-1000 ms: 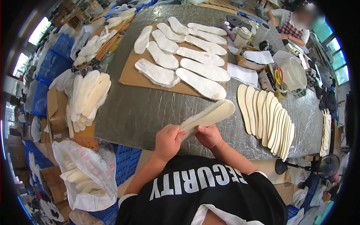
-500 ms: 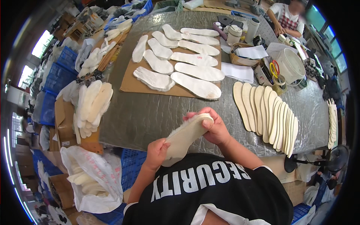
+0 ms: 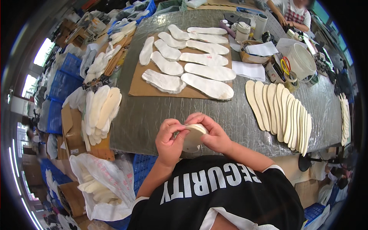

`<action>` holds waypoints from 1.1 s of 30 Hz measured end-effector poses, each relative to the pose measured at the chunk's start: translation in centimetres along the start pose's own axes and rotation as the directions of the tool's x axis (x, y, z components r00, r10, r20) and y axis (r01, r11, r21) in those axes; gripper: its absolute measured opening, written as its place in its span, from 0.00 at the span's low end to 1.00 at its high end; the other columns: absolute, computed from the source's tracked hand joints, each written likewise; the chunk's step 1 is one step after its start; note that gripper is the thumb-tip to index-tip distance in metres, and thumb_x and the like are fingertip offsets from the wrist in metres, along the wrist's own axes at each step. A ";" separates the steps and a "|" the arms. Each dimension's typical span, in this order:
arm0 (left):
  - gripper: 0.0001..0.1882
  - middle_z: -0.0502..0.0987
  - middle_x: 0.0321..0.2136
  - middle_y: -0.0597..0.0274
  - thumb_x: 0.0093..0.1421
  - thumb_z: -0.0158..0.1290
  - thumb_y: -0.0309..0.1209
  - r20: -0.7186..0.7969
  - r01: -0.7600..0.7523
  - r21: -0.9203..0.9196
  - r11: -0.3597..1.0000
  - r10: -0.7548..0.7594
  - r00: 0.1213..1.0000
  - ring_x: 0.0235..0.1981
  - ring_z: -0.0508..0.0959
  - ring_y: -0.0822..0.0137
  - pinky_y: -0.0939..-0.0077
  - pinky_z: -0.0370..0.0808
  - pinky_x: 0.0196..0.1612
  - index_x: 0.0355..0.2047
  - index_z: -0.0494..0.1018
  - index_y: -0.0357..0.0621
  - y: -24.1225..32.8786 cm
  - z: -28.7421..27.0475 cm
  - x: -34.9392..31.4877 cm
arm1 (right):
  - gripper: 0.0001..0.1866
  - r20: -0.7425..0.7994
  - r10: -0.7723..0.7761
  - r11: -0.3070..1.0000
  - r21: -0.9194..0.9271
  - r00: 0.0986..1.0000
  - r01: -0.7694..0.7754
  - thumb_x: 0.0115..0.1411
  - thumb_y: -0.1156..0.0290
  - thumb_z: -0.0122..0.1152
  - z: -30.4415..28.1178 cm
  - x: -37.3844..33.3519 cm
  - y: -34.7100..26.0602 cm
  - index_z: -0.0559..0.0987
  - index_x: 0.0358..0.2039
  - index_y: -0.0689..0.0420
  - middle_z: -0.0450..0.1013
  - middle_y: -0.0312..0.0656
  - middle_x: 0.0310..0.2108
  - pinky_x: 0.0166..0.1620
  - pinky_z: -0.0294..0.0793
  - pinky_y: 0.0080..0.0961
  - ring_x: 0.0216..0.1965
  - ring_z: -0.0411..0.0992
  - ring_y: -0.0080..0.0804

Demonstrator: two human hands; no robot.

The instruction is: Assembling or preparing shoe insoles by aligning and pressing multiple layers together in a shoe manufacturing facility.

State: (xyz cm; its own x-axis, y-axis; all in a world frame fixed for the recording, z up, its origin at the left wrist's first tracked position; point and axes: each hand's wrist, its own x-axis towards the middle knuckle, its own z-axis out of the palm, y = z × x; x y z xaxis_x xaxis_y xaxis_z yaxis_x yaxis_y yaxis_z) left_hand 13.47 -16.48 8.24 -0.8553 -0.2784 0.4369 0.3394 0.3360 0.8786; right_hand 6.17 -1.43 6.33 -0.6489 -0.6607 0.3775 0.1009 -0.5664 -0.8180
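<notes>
A cream insole (image 3: pixel 193 142) is held in both hands above the table's near edge. Foreshortened, it tips down toward my chest, and its rounded end is uppermost. My left hand (image 3: pixel 169 140) pinches the left side of that end between thumb and fingers. On the other side, my right hand (image 3: pixel 214 135) grips the rim, with the thumb on the near face and fingers behind. Beyond my hands, several white fleecy insoles (image 3: pixel 209 85) lie in rows on a brown cardboard sheet (image 3: pixel 137 90). An overlapping row of cream insoles (image 3: pixel 274 111) fans out to the right.
A stack of insoles (image 3: pixel 100 109) rises at the table's left, above a white plastic bag (image 3: pixel 111 209) holding more. White papers (image 3: pixel 249 70), a white bucket (image 3: pixel 300 63) and scissors (image 3: pixel 285 66) occupy the far right. A person (image 3: pixel 293 17) works at the far side.
The insole has turned from lying diagonally to pointing toward me. My left hand has moved up from its lower end to the upper end, near my right hand. The view has shifted slightly.
</notes>
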 end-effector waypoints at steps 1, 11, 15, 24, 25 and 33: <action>0.09 0.72 0.34 0.62 0.53 0.58 0.19 -0.014 0.105 -0.114 0.988 -0.107 0.994 0.34 0.72 0.73 0.79 0.71 0.37 0.34 0.74 0.40 -0.3 0.0 -0.1 | 0.19 0.034 0.055 0.978 0.200 0.998 -0.061 0.63 0.67 0.53 -0.3 -0.2 0.7 0.66 0.52 0.60 0.64 0.41 0.51 0.55 0.64 0.26 0.52 0.63 0.27; 0.06 0.75 0.33 0.62 0.64 0.49 0.25 -0.060 0.314 -0.696 0.646 -0.487 0.871 0.34 0.74 0.73 0.79 0.73 0.40 0.40 0.73 0.38 -6.7 -1.4 0.7 | 0.13 -0.149 0.291 0.904 0.365 0.945 -0.221 0.51 0.85 0.62 0.4 1.4 4.5 0.73 0.37 0.61 0.68 0.40 0.47 0.54 0.68 0.25 0.49 0.69 0.26; 0.13 0.72 0.28 0.64 0.67 0.46 0.36 -0.152 0.261 -0.640 0.722 -0.452 0.879 0.29 0.70 0.75 0.82 0.70 0.34 0.37 0.72 0.38 -5.3 -0.6 1.8 | 0.06 -0.201 0.216 0.973 0.126 0.956 -0.193 0.51 0.81 0.66 2.4 2.5 4.3 0.77 0.28 0.58 0.67 0.34 0.38 0.49 0.68 0.20 0.41 0.68 0.22; 0.18 0.71 0.30 0.62 0.67 0.45 0.44 -0.031 0.345 -0.680 0.647 -0.495 0.868 0.31 0.72 0.71 0.78 0.71 0.37 0.38 0.69 0.39 -5.3 -1.0 2.7 | 0.06 -0.379 0.274 0.947 -0.051 0.884 -0.316 0.60 0.74 0.59 3.6 3.6 5.3 0.72 0.29 0.58 0.69 0.30 0.30 0.38 0.68 0.16 0.33 0.66 0.15; 0.18 0.71 0.30 0.62 0.67 0.45 0.44 -0.030 0.341 -0.682 0.647 -0.491 0.870 0.31 0.72 0.71 0.78 0.71 0.37 0.38 0.69 0.39 -5.3 -1.0 2.6 | 0.06 -0.440 0.212 0.939 -0.156 0.872 -0.307 0.61 0.73 0.58 3.8 3.8 5.4 0.71 0.30 0.58 0.69 0.29 0.28 0.35 0.68 0.15 0.31 0.65 0.14; 0.47 0.66 0.51 0.58 0.58 0.34 0.66 0.224 0.199 -0.427 0.882 -0.110 0.968 0.50 0.69 0.67 0.70 0.66 0.56 0.62 0.54 0.36 -7.0 -2.6 1.7 | 0.08 -0.378 0.148 0.955 -0.185 0.914 -0.232 0.57 0.71 0.62 3.8 4.2 4.8 0.73 0.27 0.60 0.70 0.33 0.24 0.30 0.68 0.18 0.27 0.65 0.16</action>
State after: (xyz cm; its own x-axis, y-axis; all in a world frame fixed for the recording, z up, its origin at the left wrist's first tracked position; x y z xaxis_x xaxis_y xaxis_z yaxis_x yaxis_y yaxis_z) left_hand 10.70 -21.67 3.30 -0.9533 -0.1044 0.2835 0.2965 -0.1432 0.9442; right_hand 6.79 -8.84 5.68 -0.8630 -0.5017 0.0595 0.1071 -0.2967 -0.9489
